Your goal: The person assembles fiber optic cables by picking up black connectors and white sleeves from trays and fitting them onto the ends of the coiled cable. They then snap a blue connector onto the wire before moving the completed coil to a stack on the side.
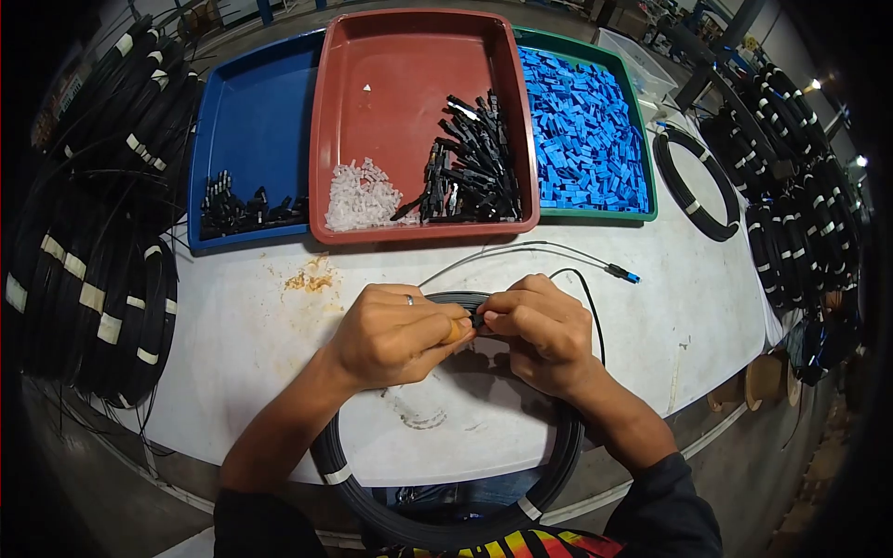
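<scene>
My left hand and my right hand meet over the middle of the white table, fingers pinched together. Between the fingertips is a small dark connector piece, mostly covered by them. Something orange-yellow shows at the left fingertips, and that hand wears a ring. Beneath both hands a coil of black cable, bound with white bands, hangs past the table's near edge. A loose cable loops out beyond the hands and ends in a black connector with a blue tip.
Behind the hands stand a blue tray with black parts, a red tray with clear and black pieces, and a green tray full of blue clips. Cable coils flank the table; another coil lies at right.
</scene>
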The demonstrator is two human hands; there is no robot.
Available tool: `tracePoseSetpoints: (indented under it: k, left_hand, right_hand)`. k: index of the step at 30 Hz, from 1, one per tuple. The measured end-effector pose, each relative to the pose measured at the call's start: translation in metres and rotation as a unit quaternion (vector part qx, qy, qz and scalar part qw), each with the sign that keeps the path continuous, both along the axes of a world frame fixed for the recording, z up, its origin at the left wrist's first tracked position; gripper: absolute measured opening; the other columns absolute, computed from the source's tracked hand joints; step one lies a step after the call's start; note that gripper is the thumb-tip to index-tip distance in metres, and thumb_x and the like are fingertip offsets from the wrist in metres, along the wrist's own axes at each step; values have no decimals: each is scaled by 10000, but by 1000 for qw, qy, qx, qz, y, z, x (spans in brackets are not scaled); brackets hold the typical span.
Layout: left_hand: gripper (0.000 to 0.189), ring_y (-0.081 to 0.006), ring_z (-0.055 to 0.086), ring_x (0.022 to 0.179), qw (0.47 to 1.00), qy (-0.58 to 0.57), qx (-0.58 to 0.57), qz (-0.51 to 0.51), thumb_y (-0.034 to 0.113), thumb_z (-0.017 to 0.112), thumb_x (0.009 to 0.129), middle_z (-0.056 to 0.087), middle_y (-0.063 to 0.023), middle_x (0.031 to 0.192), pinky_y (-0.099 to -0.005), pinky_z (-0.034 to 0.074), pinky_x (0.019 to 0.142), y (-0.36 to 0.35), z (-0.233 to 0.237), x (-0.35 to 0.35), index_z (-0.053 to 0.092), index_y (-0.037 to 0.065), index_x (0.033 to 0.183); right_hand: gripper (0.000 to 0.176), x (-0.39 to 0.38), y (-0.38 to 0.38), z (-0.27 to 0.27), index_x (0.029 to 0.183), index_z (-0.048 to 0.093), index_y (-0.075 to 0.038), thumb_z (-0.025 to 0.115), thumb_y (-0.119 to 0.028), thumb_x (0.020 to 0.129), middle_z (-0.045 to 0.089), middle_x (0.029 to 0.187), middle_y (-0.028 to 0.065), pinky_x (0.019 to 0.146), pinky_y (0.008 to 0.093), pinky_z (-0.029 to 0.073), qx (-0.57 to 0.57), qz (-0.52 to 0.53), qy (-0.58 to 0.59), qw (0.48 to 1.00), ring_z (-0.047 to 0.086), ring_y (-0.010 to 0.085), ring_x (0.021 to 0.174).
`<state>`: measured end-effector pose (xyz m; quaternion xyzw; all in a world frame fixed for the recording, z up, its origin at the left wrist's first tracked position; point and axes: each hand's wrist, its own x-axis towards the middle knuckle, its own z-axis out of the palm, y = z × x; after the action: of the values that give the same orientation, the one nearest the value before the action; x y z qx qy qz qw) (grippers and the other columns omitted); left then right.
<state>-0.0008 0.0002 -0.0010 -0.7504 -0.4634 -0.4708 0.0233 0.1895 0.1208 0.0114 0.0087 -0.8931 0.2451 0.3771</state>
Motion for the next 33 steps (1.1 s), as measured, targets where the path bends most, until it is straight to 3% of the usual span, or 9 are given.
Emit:
tracePoseSetpoints:
  k: [11, 15, 18, 22, 24, 26, 30, 32, 33]
  left_hand:
    - [81, -176, 710, 677, 974, 172, 145, 36, 32, 780, 763, 752, -134, 908, -264, 544, 569, -1, 5, 2, 702, 33, 743]
    - [111, -224, 710, 634, 969, 194, 152, 22, -18, 800, 742, 745, -187, 862, -300, 559, 542, -3, 12, 3, 694, -28, 772]
    - [124, -207, 720, 640, 981, 154, 114, 19, -17, 814, 741, 748, -157, 822, -284, 561, 551, -4, 9, -2, 692, -19, 761]
    - [115, -165, 703, 597, 997, -68, -23, 14, 20, 828, 768, 759, -104, 791, -255, 541, 540, -4, 7, 1, 714, 8, 775]
    - [119, -164, 705, 582, 987, -145, -70, 6, 26, 840, 778, 757, -97, 755, -256, 543, 534, -5, 12, 2, 722, 5, 784]
    - [111, -158, 714, 586, 964, -208, -163, -16, 41, 834, 809, 755, -97, 737, -272, 554, 533, -8, 18, 2, 732, 0, 793]
    - [119, -185, 718, 590, 970, -190, -150, -25, 20, 833, 783, 752, -106, 743, -282, 562, 547, -4, 12, 3, 716, 5, 764]
    - [136, -226, 720, 596, 995, -77, -61, -18, 3, 828, 759, 743, -110, 734, -286, 558, 554, -1, 10, 3, 694, 15, 739]
    - [162, -244, 697, 580, 996, -79, -28, -5, -4, 829, 738, 737, -101, 743, -289, 545, 551, 0, 5, 5, 672, 30, 718]
  right_hand:
    - [317, -1, -2, 0, 813, 628, 6, 660, 182, 552, 720, 877, 113, 657, 363, 542, -97, -3, 0, 995, 664, 279, 762]
    - [308, -1, -1, -3, 816, 634, 19, 661, 208, 576, 731, 869, 126, 674, 337, 575, -147, 2, -17, 989, 689, 264, 790]
    - [315, -6, -1, -5, 832, 636, 22, 673, 210, 582, 736, 890, 133, 676, 332, 583, -160, -1, -3, 987, 699, 263, 804]
    - [320, -7, 0, -2, 851, 642, 18, 707, 173, 579, 729, 911, 131, 683, 342, 576, -112, -10, 25, 993, 695, 270, 796]
    - [330, -4, 1, 0, 868, 646, 14, 728, 124, 568, 717, 942, 127, 675, 357, 556, 15, -20, 28, 999, 682, 279, 790]
    - [334, -5, 0, -1, 871, 647, 13, 729, 108, 561, 710, 948, 125, 668, 363, 544, 34, -17, 43, 998, 670, 283, 789]
    - [343, -1, 2, 0, 874, 643, 17, 712, 106, 551, 696, 946, 124, 648, 369, 519, 25, 4, 14, 1000, 640, 288, 787]
    - [342, -1, 0, 2, 871, 642, 16, 704, 114, 550, 692, 937, 121, 651, 370, 519, 10, 3, 5, 1000, 635, 288, 783]
    - [342, -1, -1, 2, 868, 640, 14, 697, 122, 549, 688, 928, 119, 654, 371, 520, -4, 4, -5, 1000, 630, 288, 778]
